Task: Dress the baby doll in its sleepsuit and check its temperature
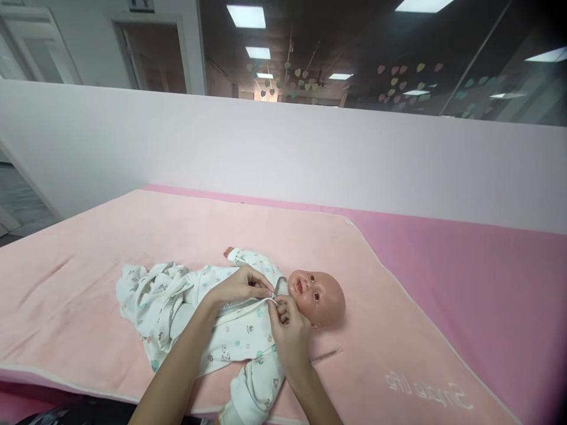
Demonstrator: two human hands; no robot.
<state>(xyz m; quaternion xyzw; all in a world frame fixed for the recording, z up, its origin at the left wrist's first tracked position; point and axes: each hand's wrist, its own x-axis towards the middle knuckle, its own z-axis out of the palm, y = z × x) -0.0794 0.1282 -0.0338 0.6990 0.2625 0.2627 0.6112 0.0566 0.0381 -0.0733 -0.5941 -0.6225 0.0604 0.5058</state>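
Observation:
A baby doll (325, 298) lies on its back, its head to the right. It wears a white printed baby top (241, 333), with the sleeves on both arms. Near the neckline, my left hand (248, 283) pinches the front edge of the top between thumb and fingers. My right hand (290, 330) is closed on the same edge just beside it, under the doll's chin. The fingertips of both hands almost meet, and any fastener between them is too small to make out. Bunched printed trousers (155, 301) cover the doll's legs on the left.
A pale pink blanket (376, 330) with white lettering lies under the doll, over a darker pink mat (465, 277). A thin, clear stick-like thing (326, 356), perhaps a thermometer, rests by my right wrist. Behind stands a white low wall (283, 153) with dark glass above.

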